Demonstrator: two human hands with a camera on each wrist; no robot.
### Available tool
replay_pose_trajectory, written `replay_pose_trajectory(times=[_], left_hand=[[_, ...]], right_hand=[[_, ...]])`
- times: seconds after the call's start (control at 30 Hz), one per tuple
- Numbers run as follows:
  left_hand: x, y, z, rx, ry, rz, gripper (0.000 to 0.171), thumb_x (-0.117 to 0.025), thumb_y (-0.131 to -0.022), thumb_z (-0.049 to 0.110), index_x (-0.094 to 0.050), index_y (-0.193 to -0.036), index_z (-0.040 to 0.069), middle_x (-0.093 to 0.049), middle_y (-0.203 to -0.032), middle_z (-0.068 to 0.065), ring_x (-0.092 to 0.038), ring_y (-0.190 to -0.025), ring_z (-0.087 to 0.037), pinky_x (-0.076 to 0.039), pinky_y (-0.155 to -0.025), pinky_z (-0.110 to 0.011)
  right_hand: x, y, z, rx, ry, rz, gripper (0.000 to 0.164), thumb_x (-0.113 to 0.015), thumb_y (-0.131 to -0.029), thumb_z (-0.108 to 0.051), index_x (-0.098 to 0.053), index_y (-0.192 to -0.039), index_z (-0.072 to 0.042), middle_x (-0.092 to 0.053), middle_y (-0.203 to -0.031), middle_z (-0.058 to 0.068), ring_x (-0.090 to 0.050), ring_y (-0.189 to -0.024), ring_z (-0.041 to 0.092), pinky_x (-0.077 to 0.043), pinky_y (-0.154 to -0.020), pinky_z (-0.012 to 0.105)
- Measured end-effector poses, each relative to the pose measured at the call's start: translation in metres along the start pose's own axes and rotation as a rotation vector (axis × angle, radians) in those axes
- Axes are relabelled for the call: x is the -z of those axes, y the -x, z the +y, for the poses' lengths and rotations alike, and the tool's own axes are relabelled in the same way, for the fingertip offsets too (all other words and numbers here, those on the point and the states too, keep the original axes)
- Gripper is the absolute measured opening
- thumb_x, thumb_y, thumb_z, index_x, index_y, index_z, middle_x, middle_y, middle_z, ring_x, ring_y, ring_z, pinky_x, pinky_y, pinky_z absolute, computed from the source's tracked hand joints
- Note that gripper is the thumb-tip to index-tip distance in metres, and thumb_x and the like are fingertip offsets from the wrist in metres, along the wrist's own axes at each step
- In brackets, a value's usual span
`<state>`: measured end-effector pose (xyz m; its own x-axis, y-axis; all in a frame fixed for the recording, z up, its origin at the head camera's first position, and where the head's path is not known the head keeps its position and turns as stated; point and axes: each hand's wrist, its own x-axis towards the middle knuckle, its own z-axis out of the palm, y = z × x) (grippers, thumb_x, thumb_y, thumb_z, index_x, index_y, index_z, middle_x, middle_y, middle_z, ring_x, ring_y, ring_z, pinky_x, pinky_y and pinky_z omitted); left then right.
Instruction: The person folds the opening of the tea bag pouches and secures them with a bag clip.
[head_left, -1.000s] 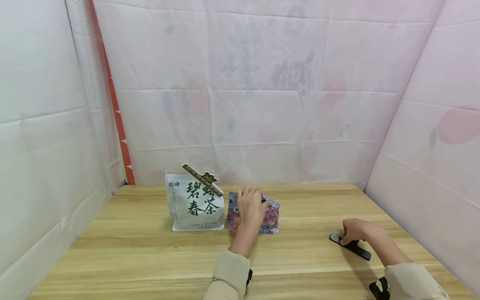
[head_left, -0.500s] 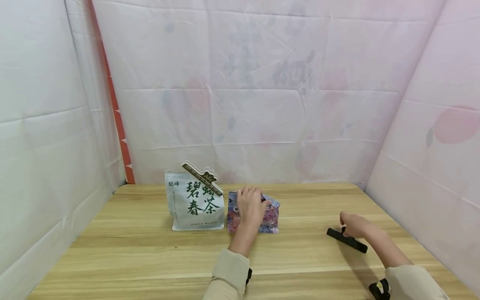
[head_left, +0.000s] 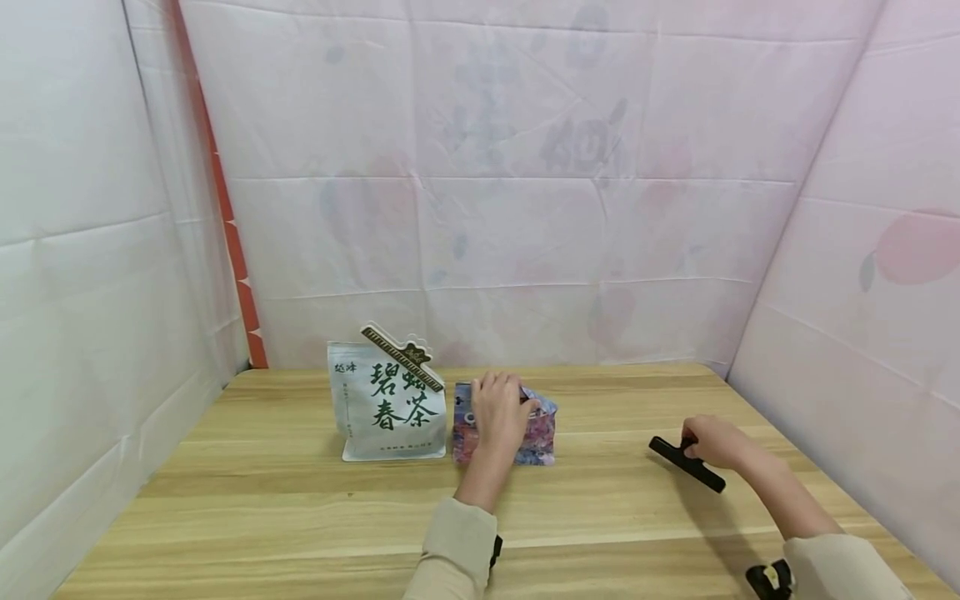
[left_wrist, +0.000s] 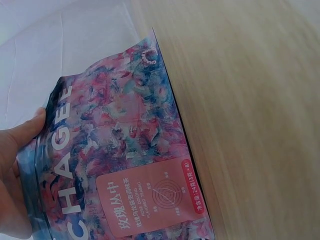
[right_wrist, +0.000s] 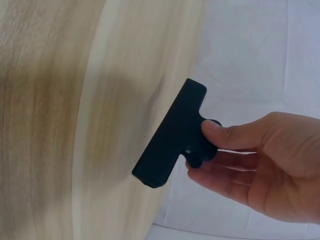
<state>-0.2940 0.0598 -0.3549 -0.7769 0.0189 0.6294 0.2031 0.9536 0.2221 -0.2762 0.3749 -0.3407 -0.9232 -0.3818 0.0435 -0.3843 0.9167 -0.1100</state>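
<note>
At the table's middle, a pink and blue tea pouch (head_left: 542, 440) printed CHAGEE stands on the wood. My left hand (head_left: 498, 410) grips its folded top, the thumb toward the right. In the left wrist view the pouch's printed front (left_wrist: 125, 115) shows large, with my left hand (left_wrist: 15, 170) at the top edge. Off to the right, my right hand (head_left: 717, 442) pinches a black bag clip (head_left: 686, 463) by its handles, above the table. The right wrist view has the thumb on one handle of the clip (right_wrist: 172, 132) and fingers behind; its long bar points away from the palm.
Left of the pouch stands a white tea bag (head_left: 390, 417) with green characters. A brown and cream clip (head_left: 405, 358) sits slantwise across its top right corner. White printed sheets (head_left: 525, 208) wall in the wooden table (head_left: 300, 517) at the back and sides.
The right hand has lifted the black clip off the table, moving it slightly up and away while its bar turned. The left hand stays on the pouch.
</note>
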Motion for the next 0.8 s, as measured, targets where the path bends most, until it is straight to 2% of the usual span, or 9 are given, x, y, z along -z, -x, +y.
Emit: replay_pose_trajectory(times=[0.2, 0.67, 0.8], left_hand=[[0.0, 0.0, 0.0, 0.005, -0.01, -0.008, 0.036, -0.072, -0.07, 0.052, -0.068, -0.085, 0.019, -0.061, -0.082, 0.007, -0.05, -0.082, -0.013, -0.032, -0.071, -0.03], [0.0, -0.001, 0.0, 0.002, -0.011, -0.026, 0.038, -0.072, -0.07, 0.052, -0.068, -0.087, 0.019, -0.061, -0.084, 0.007, -0.05, -0.083, -0.013, -0.032, -0.072, -0.03], [0.0, -0.001, 0.0, 0.004, -0.02, -0.037, 0.038, -0.071, -0.07, 0.052, -0.068, -0.088, 0.019, -0.061, -0.085, 0.007, -0.05, -0.084, -0.013, -0.032, -0.072, -0.03]], right_hand=[[0.004, 0.001, -0.008, 0.022, -0.034, 0.067, 0.011, -0.068, -0.073, 0.002, -0.058, -0.077, 0.002, -0.053, -0.069, 0.001, -0.048, -0.061, 0.016, -0.041, -0.056, 0.034], [0.008, -0.005, -0.023, -0.094, -0.11, 0.093, 0.014, -0.064, -0.081, 0.0, -0.058, -0.088, 0.01, -0.048, -0.069, 0.003, -0.045, -0.064, 0.02, -0.038, -0.056, 0.037], [0.008, -0.007, -0.025, -0.114, -0.125, 0.113, 0.015, -0.063, -0.082, -0.001, -0.057, -0.088, 0.011, -0.052, -0.072, 0.005, -0.05, -0.066, 0.024, -0.041, -0.059, 0.041]])
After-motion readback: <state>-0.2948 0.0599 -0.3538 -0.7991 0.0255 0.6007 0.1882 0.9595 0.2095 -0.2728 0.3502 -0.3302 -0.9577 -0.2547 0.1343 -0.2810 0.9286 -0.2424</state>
